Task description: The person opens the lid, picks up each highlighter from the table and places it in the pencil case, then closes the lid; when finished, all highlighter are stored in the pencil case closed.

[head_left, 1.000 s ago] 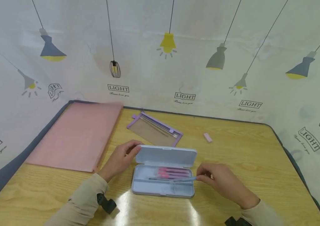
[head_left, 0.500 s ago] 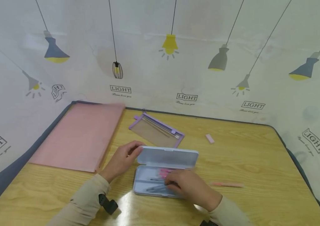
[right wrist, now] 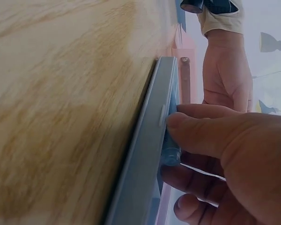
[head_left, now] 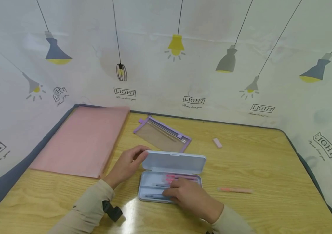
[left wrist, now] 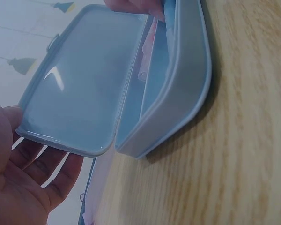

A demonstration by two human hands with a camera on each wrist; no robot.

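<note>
A light blue pencil case [head_left: 151, 177] lies with its lid [head_left: 173, 162] raised. My left hand [head_left: 126, 165] holds the lid's left corner, thumb on the inner face and fingers behind, as the left wrist view shows. My right hand [head_left: 193, 198] reaches into the front compartment and pinches a blue pen [head_left: 153, 196] lying along it. In the right wrist view, the blue pen's rounded end [right wrist: 171, 156] shows between thumb and fingers. Several pink pens [head_left: 180, 177] lie in the back compartment, partly hidden by my right hand. A darker slim pen [head_left: 162, 185] lies in front of them.
An orange pen [head_left: 234, 190] lies on the table right of the case. Behind stand out a purple-edged zip pouch [head_left: 160, 138] and a small pink eraser [head_left: 217, 143]. A large pink folder [head_left: 81, 143] covers the table's left side; a printed cloth wall rises behind.
My right hand has moved left and forward from the case's right edge, bringing the blue pen down into the front compartment. This uncovers the orange pen. My left hand stays on the lid.
</note>
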